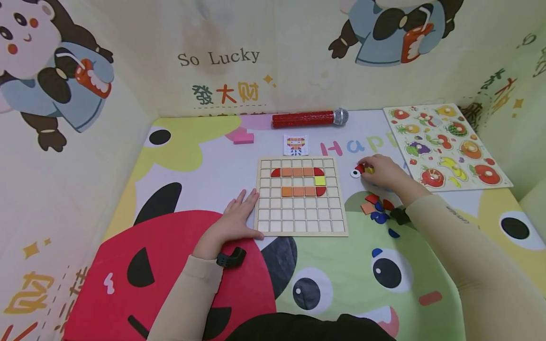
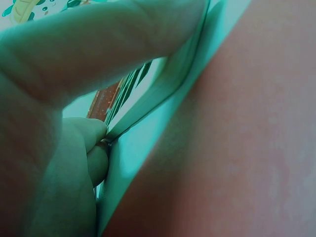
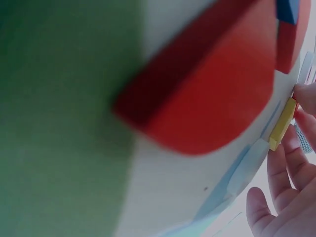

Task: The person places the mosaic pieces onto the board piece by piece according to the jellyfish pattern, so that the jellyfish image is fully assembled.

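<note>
A wooden grid board (image 1: 298,215) lies flat in the middle of the table. Red, orange and yellow pieces sit in its upper cells. My left hand (image 1: 236,219) rests along the board's left edge, fingers spread and thumb near the lower corner. To the right of the board, my right hand (image 1: 381,173) pinches a small yellow block (image 3: 283,126) low over the table. Right at its fingertips are a red piece (image 1: 360,167) and a round white eye piece (image 1: 355,173) with a black dot. In the right wrist view a red rounded piece (image 3: 217,94) looms close.
Loose red, orange and blue pieces (image 1: 378,218) lie beneath the right forearm. Above the board is a small pattern card (image 1: 295,145), with a red microphone (image 1: 304,119) behind it. A pink block (image 1: 243,138) sits back left, a fruit picture board (image 1: 452,151) back right.
</note>
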The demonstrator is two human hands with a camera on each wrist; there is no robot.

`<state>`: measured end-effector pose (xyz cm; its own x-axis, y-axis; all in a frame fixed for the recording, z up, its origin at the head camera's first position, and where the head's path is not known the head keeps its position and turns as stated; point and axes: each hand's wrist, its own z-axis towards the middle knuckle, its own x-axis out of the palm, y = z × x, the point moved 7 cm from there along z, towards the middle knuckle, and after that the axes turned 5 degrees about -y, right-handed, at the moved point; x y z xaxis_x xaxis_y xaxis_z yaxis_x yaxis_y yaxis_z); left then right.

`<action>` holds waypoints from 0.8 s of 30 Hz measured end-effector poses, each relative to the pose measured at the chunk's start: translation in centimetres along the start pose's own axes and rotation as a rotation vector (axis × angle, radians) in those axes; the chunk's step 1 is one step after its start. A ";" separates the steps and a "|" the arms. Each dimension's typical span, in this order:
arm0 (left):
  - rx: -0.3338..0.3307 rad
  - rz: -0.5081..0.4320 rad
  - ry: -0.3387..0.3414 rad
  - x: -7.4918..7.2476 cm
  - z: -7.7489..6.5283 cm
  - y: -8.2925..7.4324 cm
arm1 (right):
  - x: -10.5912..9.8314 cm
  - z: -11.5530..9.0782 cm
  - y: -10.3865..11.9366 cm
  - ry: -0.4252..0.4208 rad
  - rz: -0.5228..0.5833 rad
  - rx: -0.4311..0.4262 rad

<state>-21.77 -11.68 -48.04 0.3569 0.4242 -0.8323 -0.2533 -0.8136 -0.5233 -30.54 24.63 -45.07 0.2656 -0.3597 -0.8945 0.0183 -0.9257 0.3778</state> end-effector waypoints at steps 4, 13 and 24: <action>-0.006 0.001 0.000 0.1 0.0 0.1 | 0.1 0.0 -0.1 -0.004 -0.041 0.004; -0.005 -0.005 0.002 0.1 0.1 0.0 | -0.1 0.0 0.0 -0.031 -0.065 -0.008; -0.008 -0.003 0.003 0.1 0.2 0.1 | 0.0 0.1 -0.1 -0.016 -0.063 0.004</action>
<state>-21.92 -11.62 -48.21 0.3603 0.4253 -0.8303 -0.2451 -0.8156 -0.5241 -30.59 24.70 -45.17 0.2485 -0.3021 -0.9203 0.0311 -0.9471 0.3193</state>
